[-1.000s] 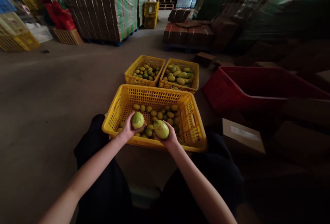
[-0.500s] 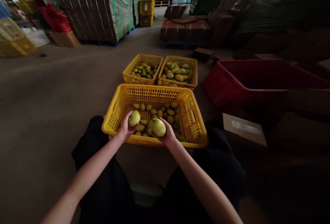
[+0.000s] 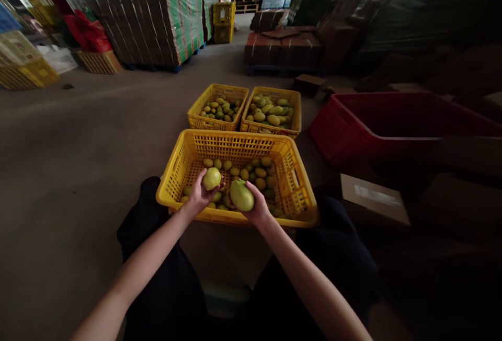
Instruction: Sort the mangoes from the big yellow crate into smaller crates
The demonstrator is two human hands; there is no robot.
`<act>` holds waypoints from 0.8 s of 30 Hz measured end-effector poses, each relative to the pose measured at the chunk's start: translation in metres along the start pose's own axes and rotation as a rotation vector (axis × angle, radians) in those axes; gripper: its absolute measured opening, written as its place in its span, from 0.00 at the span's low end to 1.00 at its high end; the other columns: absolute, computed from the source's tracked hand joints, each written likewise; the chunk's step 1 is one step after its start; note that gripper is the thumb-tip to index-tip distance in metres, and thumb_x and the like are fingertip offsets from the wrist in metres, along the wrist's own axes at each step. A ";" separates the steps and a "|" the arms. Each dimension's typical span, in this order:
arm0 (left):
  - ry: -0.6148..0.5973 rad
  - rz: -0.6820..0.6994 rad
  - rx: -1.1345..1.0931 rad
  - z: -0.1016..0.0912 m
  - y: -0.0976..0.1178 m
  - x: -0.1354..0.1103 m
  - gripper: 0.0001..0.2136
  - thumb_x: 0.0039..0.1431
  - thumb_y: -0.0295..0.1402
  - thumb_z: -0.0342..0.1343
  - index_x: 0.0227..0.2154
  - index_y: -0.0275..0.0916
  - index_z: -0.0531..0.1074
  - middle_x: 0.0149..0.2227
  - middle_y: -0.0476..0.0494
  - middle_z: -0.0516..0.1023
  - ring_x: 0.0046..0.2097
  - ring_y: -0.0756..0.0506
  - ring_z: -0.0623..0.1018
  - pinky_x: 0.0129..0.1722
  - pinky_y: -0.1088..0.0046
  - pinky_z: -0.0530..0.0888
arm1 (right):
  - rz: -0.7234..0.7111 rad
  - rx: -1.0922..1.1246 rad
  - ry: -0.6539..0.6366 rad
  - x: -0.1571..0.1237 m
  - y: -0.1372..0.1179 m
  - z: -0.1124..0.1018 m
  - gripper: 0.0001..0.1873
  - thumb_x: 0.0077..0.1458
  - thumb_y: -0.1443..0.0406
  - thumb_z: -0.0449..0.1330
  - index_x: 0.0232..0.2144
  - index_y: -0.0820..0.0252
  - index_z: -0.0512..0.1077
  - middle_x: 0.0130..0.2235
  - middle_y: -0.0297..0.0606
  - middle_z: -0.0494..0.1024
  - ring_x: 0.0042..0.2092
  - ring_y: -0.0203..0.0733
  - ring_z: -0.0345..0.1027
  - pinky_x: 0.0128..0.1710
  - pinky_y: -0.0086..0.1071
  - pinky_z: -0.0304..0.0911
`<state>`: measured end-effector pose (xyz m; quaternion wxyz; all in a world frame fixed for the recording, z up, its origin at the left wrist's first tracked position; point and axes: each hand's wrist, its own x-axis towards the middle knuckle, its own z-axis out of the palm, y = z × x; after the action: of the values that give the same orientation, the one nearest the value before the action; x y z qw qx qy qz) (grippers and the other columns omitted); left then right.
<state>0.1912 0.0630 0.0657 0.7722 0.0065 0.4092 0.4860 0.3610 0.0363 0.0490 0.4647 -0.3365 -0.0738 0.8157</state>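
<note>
My left hand [image 3: 199, 194] is closed around a pale yellow-green mango [image 3: 212, 178], its fingers underneath the fruit. A larger, greener mango [image 3: 242, 196] rests in my right hand [image 3: 257, 206], gripped from the right side. Both fruits are held a short way apart above the near half of a big yellow plastic crate [image 3: 239, 137]. Inside that crate, several more mangoes [image 3: 259, 172] lie loosely on the slotted floor, mostly in the middle and to the right. My hands and the held fruits hide part of them.
Behind the big crate stand two smaller yellow crates, left [image 3: 217, 88] and right [image 3: 274, 91], both holding mangoes. A red tub [image 3: 353, 137] and a cardboard box [image 3: 374, 197] are at the right. Wrapped box stacks [image 3: 188, 11] rise farther back.
My left hand has shifted slightly right with its mango, which has turned. The mango in my right hand has also turned, and its stem end now points up more.
</note>
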 end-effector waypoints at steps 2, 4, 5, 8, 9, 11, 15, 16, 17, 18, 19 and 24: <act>-0.017 -0.003 0.037 0.003 -0.004 -0.001 0.17 0.66 0.40 0.46 0.47 0.32 0.70 0.30 0.40 0.80 0.25 0.47 0.78 0.21 0.78 0.74 | 0.045 0.013 0.016 0.000 -0.003 0.001 0.15 0.60 0.59 0.51 0.35 0.63 0.73 0.27 0.41 0.80 0.28 0.43 0.76 0.23 0.32 0.70; -0.045 0.021 0.059 0.004 -0.007 0.000 0.19 0.65 0.43 0.45 0.44 0.32 0.72 0.29 0.39 0.80 0.22 0.48 0.77 0.20 0.77 0.74 | 0.065 -0.032 -0.010 0.000 -0.005 0.002 0.17 0.61 0.59 0.49 0.35 0.63 0.73 0.27 0.41 0.79 0.26 0.43 0.75 0.21 0.33 0.69; -0.058 0.026 0.063 0.005 -0.009 0.000 0.20 0.65 0.44 0.45 0.43 0.31 0.72 0.28 0.38 0.80 0.22 0.48 0.76 0.20 0.77 0.74 | 0.060 -0.071 -0.031 0.000 -0.005 0.002 0.16 0.61 0.59 0.49 0.36 0.63 0.73 0.27 0.41 0.79 0.24 0.43 0.74 0.20 0.33 0.68; -0.061 0.023 0.068 0.005 -0.010 0.002 0.20 0.64 0.44 0.43 0.40 0.31 0.73 0.27 0.37 0.79 0.19 0.49 0.74 0.16 0.79 0.70 | 0.018 -0.165 -0.059 0.001 -0.003 0.001 0.12 0.58 0.62 0.52 0.36 0.61 0.73 0.30 0.39 0.80 0.24 0.43 0.74 0.19 0.34 0.68; -0.050 0.022 0.068 0.005 -0.010 0.002 0.19 0.64 0.42 0.43 0.39 0.31 0.73 0.26 0.38 0.79 0.19 0.49 0.74 0.15 0.79 0.69 | 0.004 -0.168 -0.047 0.001 -0.002 0.001 0.11 0.57 0.63 0.53 0.36 0.61 0.74 0.30 0.38 0.80 0.25 0.43 0.74 0.21 0.34 0.69; -0.030 0.026 0.059 0.004 -0.008 0.001 0.17 0.63 0.39 0.44 0.39 0.32 0.73 0.27 0.39 0.80 0.19 0.49 0.74 0.14 0.79 0.68 | -0.004 -0.148 -0.030 0.002 0.000 0.000 0.11 0.56 0.63 0.54 0.36 0.61 0.74 0.30 0.37 0.80 0.26 0.42 0.75 0.24 0.34 0.71; -0.055 0.067 -0.014 0.001 -0.003 -0.002 0.16 0.57 0.33 0.46 0.43 0.33 0.72 0.31 0.39 0.81 0.30 0.43 0.80 0.27 0.71 0.77 | -0.009 -0.121 -0.059 0.003 0.000 -0.004 0.11 0.54 0.61 0.57 0.35 0.61 0.75 0.29 0.38 0.80 0.26 0.40 0.74 0.23 0.32 0.70; -0.082 0.091 -0.019 -0.001 -0.002 -0.003 0.17 0.55 0.31 0.46 0.44 0.33 0.72 0.33 0.39 0.81 0.33 0.42 0.81 0.31 0.68 0.77 | -0.024 -0.123 -0.069 0.003 -0.001 -0.005 0.10 0.52 0.62 0.58 0.35 0.62 0.75 0.29 0.38 0.79 0.25 0.40 0.73 0.23 0.32 0.70; -0.114 0.115 -0.012 -0.003 -0.002 -0.004 0.18 0.53 0.30 0.47 0.45 0.33 0.72 0.33 0.39 0.81 0.36 0.41 0.81 0.35 0.67 0.78 | -0.044 -0.127 -0.084 0.003 -0.002 -0.006 0.10 0.51 0.63 0.59 0.34 0.62 0.75 0.30 0.38 0.79 0.25 0.40 0.73 0.22 0.32 0.70; -0.149 0.136 0.009 -0.005 -0.003 -0.005 0.19 0.51 0.28 0.48 0.46 0.34 0.72 0.34 0.39 0.81 0.37 0.41 0.81 0.37 0.65 0.77 | -0.063 -0.131 -0.106 0.002 -0.002 -0.007 0.10 0.49 0.63 0.60 0.34 0.62 0.75 0.30 0.38 0.79 0.25 0.40 0.73 0.22 0.32 0.70; -0.184 0.156 0.040 -0.008 -0.004 -0.006 0.19 0.49 0.28 0.49 0.45 0.34 0.72 0.35 0.39 0.80 0.38 0.41 0.81 0.39 0.65 0.77 | -0.077 -0.135 -0.133 0.001 -0.003 -0.008 0.11 0.48 0.63 0.60 0.34 0.62 0.75 0.30 0.37 0.79 0.25 0.41 0.73 0.22 0.33 0.70; -0.341 0.234 0.245 -0.022 -0.007 -0.010 0.11 0.50 0.32 0.55 0.37 0.35 0.74 0.36 0.40 0.80 0.35 0.44 0.80 0.35 0.71 0.75 | -0.092 -0.154 -0.248 -0.002 -0.005 -0.008 0.14 0.43 0.60 0.62 0.34 0.60 0.75 0.30 0.37 0.79 0.25 0.41 0.72 0.22 0.34 0.70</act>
<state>0.1809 0.0432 0.0542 0.7619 0.2294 0.3253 0.5110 0.3697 0.0358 0.0460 0.4615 -0.2639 -0.2085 0.8209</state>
